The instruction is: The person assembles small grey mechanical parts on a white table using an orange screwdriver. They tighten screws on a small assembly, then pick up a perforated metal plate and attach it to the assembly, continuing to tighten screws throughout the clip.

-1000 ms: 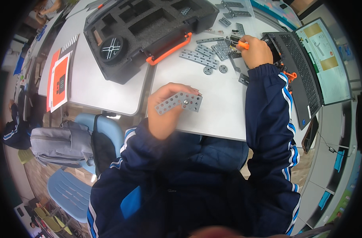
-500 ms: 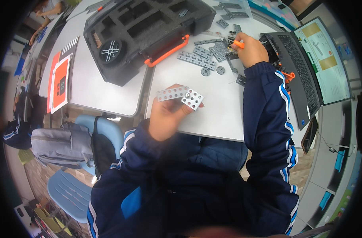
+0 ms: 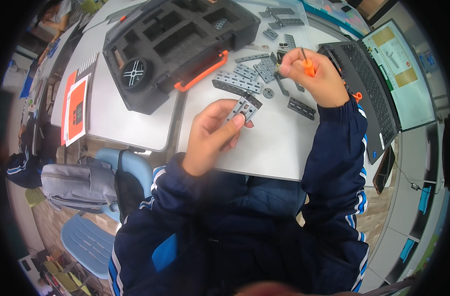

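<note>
My left hand (image 3: 212, 130) grips a grey perforated metal bracket (image 3: 243, 109) between thumb and fingers, above the near part of the table. It is tilted, and a darker section shows at its upper end. My right hand (image 3: 319, 74) is closed around an orange-handled screwdriver (image 3: 308, 68), whose thin shaft sticks up above the knuckles. The thumb and forefinger of that hand are pinched over the loose metal parts; whether they hold something small cannot be made out. Beyond the left hand lie perforated plates (image 3: 239, 80) and a small grey disc (image 3: 268, 92).
A dark slotted bar (image 3: 301, 107) lies on the white table (image 3: 279, 148). A black foam-lined case (image 3: 158, 84) with an orange handle stands at the far left, a wheel (image 3: 135, 73) on it. An open laptop (image 3: 368, 74) is on the right, booklets (image 3: 77, 111) at the left.
My left hand has turned the bracket, so its broad holed faces no longer point up. My right hand has drawn slightly nearer and right, and the screwdriver's shaft now points up.
</note>
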`<state>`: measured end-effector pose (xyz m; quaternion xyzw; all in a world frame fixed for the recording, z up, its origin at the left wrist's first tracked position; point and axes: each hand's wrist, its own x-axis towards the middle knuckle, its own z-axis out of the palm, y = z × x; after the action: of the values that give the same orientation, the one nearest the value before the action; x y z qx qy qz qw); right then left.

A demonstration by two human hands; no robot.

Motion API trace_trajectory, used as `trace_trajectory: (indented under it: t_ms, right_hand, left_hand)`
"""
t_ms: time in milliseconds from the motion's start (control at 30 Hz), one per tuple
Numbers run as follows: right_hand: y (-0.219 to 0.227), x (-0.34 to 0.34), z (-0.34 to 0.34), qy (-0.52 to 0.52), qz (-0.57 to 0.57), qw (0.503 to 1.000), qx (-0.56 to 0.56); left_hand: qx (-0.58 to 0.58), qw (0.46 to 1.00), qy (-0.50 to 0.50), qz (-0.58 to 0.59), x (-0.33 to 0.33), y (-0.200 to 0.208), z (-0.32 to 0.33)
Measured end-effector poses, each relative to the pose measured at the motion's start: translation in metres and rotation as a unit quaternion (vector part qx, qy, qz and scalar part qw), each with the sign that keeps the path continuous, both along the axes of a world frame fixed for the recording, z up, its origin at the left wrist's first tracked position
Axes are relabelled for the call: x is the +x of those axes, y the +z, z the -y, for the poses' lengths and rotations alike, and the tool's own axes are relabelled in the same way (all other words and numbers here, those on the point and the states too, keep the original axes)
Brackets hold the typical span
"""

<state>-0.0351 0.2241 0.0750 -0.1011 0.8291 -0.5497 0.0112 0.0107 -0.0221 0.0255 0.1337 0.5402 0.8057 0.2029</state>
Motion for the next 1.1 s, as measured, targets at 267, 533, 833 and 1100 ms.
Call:
trace_trajectory:
  t_ms: [267, 533, 833, 1100]
  right_hand:
    - [0.026, 0.025, 0.017, 0.168, 0.019, 0.985, 0.026]
    - [0.018, 0.022, 0.017, 0.176, -0.023, 0.982, 0.059]
    - [0.009, 0.016, -0.006, -0.005, -0.021, 0.996, 0.088]
    - [-0.014, -0.006, -0.046, -0.200, -0.077, 0.944, 0.251]
  left_hand:
    - [-0.028, 0.999, -0.016, 0.037, 0.004, -0.001, -0.002]
    - [-0.027, 0.999, -0.013, 0.024, 0.006, -0.003, -0.002]
    - [-0.009, 1.000, 0.011, 0.013, 0.007, -0.009, -0.002]
    - [0.052, 0.999, -0.007, -0.001, 0.007, -0.022, -0.002]
